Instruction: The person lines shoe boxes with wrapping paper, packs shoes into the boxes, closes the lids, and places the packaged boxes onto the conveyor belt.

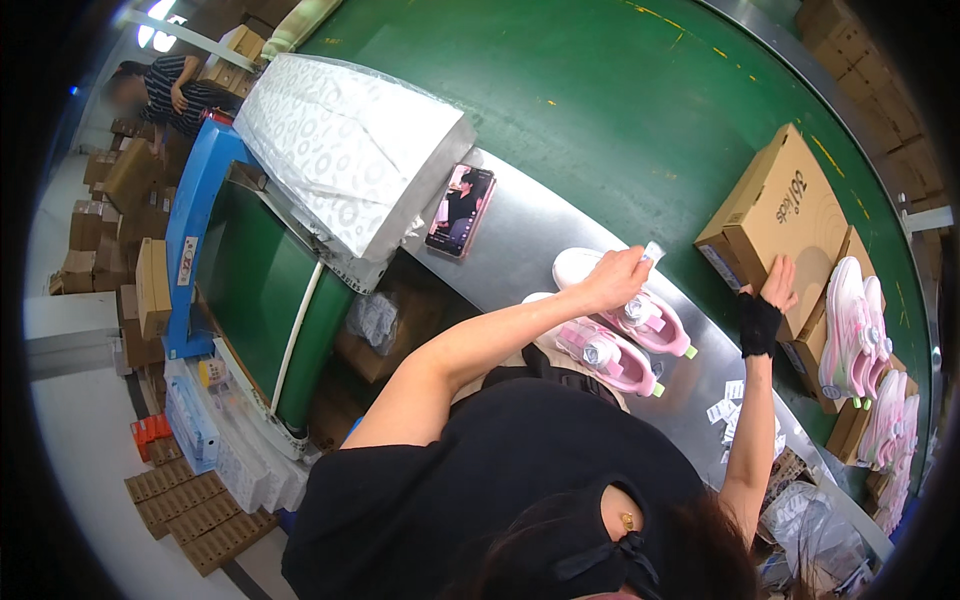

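My left hand (617, 280) is closed, its fingertips pinching a small white packet (652, 252) above a pair of pink-and-white children's sneakers (640, 320). The sneakers lie on the metal edge in front of me, with clear plastic and paper stuffing showing in their openings. My right hand (780, 288), with a black band on its wrist, rests its outstretched fingers on the side of a brown cardboard shoebox (780, 215). The box looks closed and sits on the green belt. Several small white packets (728, 408) are scattered on the metal near my right forearm.
More pink-and-white sneakers (853, 330) rest on brown boxes at the right. A phone (460, 212) lies on the metal ledge beside a stack of patterned white paper (345, 150). A blue frame (195, 230) borders the left belt. Another person (170, 90) stands far left among cartons.
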A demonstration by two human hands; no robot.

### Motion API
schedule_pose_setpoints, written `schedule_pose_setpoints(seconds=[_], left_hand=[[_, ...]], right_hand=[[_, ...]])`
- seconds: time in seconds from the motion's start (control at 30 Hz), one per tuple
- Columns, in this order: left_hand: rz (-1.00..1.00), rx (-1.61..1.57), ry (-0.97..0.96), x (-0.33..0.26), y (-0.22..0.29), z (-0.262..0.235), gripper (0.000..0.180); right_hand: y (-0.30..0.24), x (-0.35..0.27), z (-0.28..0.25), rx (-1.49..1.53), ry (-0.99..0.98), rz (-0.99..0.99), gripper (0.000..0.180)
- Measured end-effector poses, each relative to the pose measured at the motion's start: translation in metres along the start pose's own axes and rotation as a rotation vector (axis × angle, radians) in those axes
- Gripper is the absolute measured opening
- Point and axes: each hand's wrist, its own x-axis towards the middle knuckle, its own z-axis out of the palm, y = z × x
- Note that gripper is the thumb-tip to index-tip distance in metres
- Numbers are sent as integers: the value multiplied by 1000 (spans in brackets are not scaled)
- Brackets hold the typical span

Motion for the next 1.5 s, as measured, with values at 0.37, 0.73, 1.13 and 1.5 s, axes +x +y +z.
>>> schedule_pose_setpoints(seconds=[0.37,0.73,1.13,1.5], left_hand=[[264,650,129,40,19,-37,24],[379,487,493,-15,-47,-158,28],[-518,875,500,-83,-167,-355,66],[-312,974,718,-69,-160,-352,26]], right_hand=[[2,-77,-56,1681,401,707,38],[-64,-79,-106,1439,-463,662,29],[-161,8,-8,368,-583,-227,56],[-177,10,-3,311,-689,-179,55]])
